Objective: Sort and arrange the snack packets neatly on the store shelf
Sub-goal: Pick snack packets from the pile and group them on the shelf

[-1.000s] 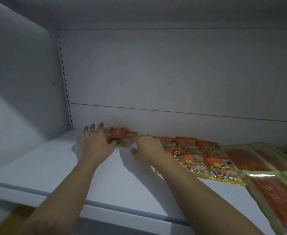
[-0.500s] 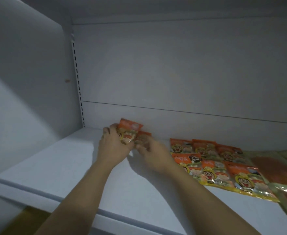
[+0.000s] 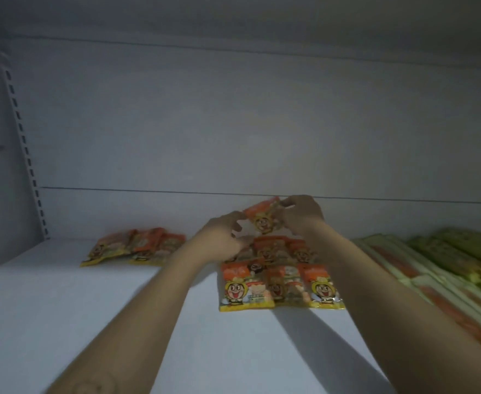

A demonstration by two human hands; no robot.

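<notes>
Packet (image 3: 263, 220) is pinched in my right hand (image 3: 301, 214) over the pile (image 3: 276, 285); I cannot tell if my left hand (image 3: 222, 237) holds it too. Next I should lay it flat in line.

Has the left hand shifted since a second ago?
Yes. The left hand went right, away from the slotted upright, off the left pile to the raised packet.

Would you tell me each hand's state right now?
Left hand: curled by the raised snack packet; grip cannot be told.
Right hand: pinches that packet.
</notes>
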